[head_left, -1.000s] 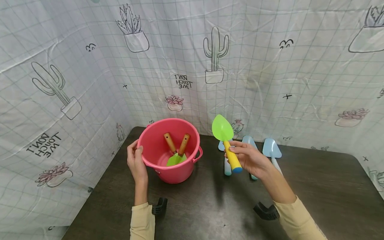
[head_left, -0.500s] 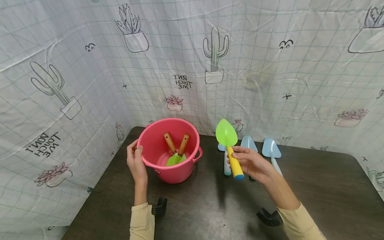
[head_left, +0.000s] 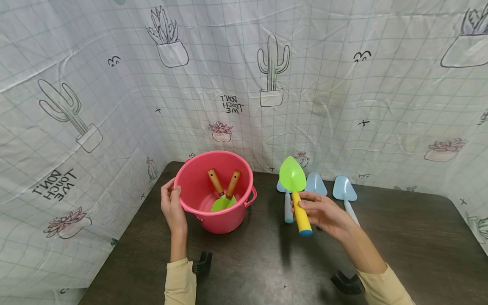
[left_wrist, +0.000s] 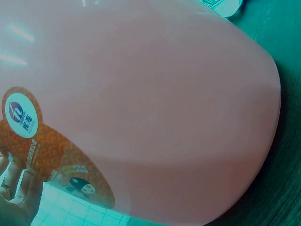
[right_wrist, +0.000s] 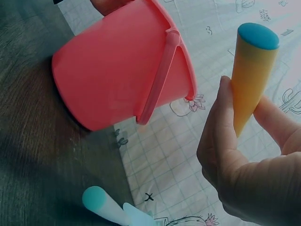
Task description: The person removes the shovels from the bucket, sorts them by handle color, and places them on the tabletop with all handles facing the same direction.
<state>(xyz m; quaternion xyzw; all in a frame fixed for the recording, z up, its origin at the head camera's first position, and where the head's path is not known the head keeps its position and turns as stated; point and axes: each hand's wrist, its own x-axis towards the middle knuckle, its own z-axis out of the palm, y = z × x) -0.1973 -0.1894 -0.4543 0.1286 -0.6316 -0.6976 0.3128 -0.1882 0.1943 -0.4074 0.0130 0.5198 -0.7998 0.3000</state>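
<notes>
On the left of the table a pink bucket (head_left: 225,222) stands with its mouth facing me. My left hand (head_left: 174,207) grips its left rim, thumb over the edge; in the left wrist view the bucket's side (left_wrist: 178,103) with an orange sticker fills most of the picture. Inside the bucket lean two wooden-handled garden tools (head_left: 233,184) with a green blade at the bottom. My right hand (head_left: 324,214) pinches the yellow handle of a green-bladed trowel (head_left: 292,174), raised above the table, blade up and blue handle end towards me. The right wrist view shows that handle (right_wrist: 254,70) between thumb and fingers.
Behind my right hand lie three light blue trowels, one left of it (head_left: 288,207), one partly covered by it (head_left: 315,184) and one to its right (head_left: 345,189). A patterned cloth (head_left: 324,84) hangs along the back and left of the dark table (head_left: 411,237).
My right hand has brought the green trowel a little to the right and closer to me. The left hand and the bucket have stayed in place.
</notes>
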